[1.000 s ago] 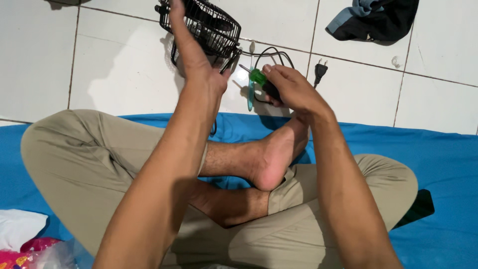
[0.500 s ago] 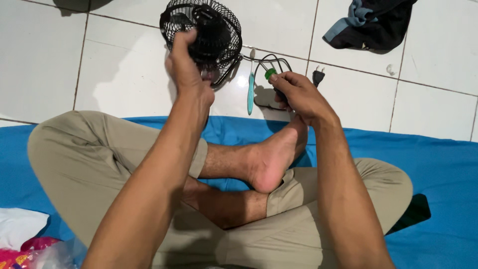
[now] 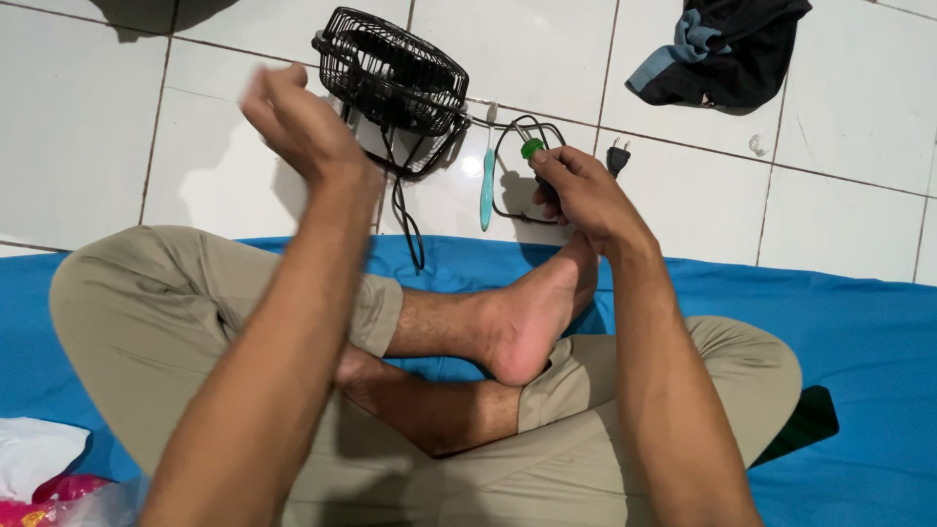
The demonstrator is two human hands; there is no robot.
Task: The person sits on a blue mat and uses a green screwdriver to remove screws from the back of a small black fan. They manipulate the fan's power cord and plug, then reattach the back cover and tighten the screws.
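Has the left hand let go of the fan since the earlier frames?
Yes. The left hand has come off the fan and now hangs blurred to its left above the white tiles, holding nothing; the fan rests on the floor.

I'm seeing a black wire-grille fan [image 3: 395, 83] on white floor tiles [image 3: 78, 117] with dark grout lines. Just right of the fan: a light blue toothbrush [image 3: 486, 181], then a green-tipped tool [image 3: 533, 149] showing in my right hand [image 3: 581, 190]. Far right of the fan, black-and-blue cloth [image 3: 727, 49]. Below it, plain blue mat [image 3: 859, 322], khaki trousers [image 3: 146, 312].
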